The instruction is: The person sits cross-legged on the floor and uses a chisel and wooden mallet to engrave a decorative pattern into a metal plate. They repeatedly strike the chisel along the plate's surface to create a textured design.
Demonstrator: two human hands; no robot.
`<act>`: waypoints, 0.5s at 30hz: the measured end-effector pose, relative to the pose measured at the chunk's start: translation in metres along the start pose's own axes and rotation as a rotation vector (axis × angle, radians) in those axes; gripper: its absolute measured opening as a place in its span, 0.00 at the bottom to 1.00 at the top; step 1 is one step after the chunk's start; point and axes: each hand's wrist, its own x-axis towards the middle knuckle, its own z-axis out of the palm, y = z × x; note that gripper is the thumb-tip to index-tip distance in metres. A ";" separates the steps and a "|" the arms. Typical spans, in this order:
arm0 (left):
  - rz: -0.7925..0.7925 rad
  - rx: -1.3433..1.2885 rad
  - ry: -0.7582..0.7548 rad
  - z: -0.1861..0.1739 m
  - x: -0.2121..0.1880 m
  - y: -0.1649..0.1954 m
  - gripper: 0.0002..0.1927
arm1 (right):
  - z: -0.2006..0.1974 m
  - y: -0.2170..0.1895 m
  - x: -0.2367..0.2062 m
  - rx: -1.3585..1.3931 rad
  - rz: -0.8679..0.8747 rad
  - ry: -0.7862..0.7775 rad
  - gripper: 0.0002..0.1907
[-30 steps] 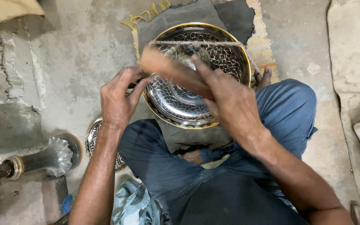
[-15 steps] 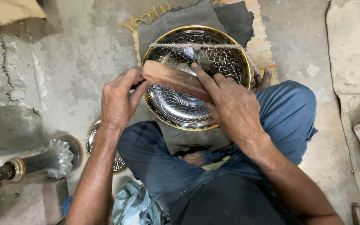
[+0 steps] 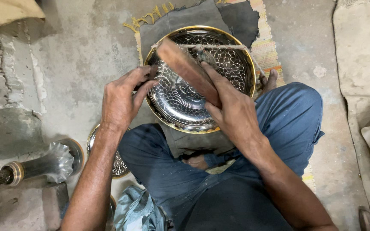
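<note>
Engraved metal tray [image 3: 180, 100] (brass-rimmed, silver-toned) is propped on the lap over a grey cloth [image 3: 193, 21], held by a cord [image 3: 219, 46] strung across its top. Wooden block [image 3: 189, 70] is clamped in the right hand [image 3: 232, 115], fingers closed round it, its face laid across the tray's middle. Left hand [image 3: 120, 100] is pinched together on a small tool at the left rim; the tip cannot be made out. Pattern is seen over the whole face, so chasing is judged mostly done. A second patterned piece [image 3: 118, 162] lies on the floor beside the left knee.
</note>
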 end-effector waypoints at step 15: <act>-0.002 0.010 -0.127 -0.009 0.013 0.005 0.15 | -0.003 -0.006 -0.003 0.056 0.191 -0.117 0.41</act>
